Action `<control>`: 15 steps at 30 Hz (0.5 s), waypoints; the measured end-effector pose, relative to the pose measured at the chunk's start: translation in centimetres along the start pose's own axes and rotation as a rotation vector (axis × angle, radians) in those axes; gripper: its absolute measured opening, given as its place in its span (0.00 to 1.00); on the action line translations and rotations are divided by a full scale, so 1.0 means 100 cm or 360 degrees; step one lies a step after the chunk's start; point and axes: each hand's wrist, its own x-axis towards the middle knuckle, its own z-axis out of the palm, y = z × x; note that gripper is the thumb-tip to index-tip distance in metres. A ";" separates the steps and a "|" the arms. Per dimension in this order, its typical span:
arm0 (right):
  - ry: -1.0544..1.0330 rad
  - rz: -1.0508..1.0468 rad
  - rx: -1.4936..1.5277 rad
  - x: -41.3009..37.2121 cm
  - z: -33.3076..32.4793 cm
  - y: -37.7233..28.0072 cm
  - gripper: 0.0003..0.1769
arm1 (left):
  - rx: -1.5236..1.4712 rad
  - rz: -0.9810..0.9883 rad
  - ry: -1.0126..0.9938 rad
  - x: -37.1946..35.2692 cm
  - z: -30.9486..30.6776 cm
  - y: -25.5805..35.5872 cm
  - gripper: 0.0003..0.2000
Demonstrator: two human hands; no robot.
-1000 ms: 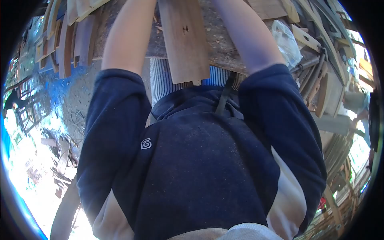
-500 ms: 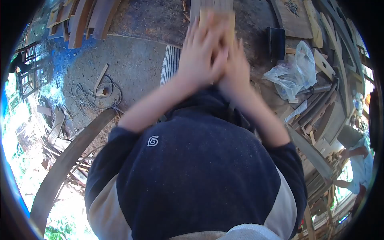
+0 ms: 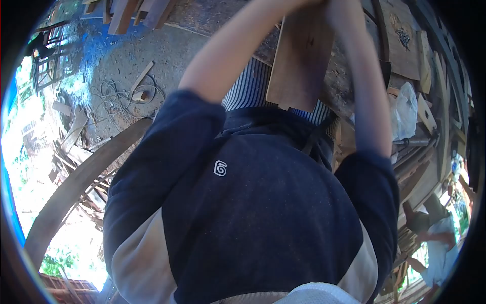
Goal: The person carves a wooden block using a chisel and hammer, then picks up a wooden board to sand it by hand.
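Note:
A long brown wooden board (image 3: 302,61) lies lengthwise in front of my body, its near end close to my waist. Both arms are stretched far forward over it. My left hand (image 3: 296,3) is cut off by the top edge of the view, above the board's left side. Blurred by motion, my right hand (image 3: 345,15) is at the board's right edge, also near the top of the view. The fingers of both hands are out of sight, and whatever they hold cannot be seen.
Cut wood pieces (image 3: 124,15) stand at the upper left. Looped cord (image 3: 119,99) lies on the floor. To the right are a clear plastic bag (image 3: 405,114), a panel with a small pile of nails (image 3: 402,38) and stacked timber. Another person (image 3: 439,243) is at the far right.
My hands have moved forward from near my waist to the top edge, uncovering the board. The pale wooden block under them has gone out of sight. My view has shifted.

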 end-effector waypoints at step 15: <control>-0.0236 -0.0149 0.1729 -0.100 -0.117 0.018 0.29 | 0.0587 -0.0030 0.0020 -0.056 0.000 0.025 0.34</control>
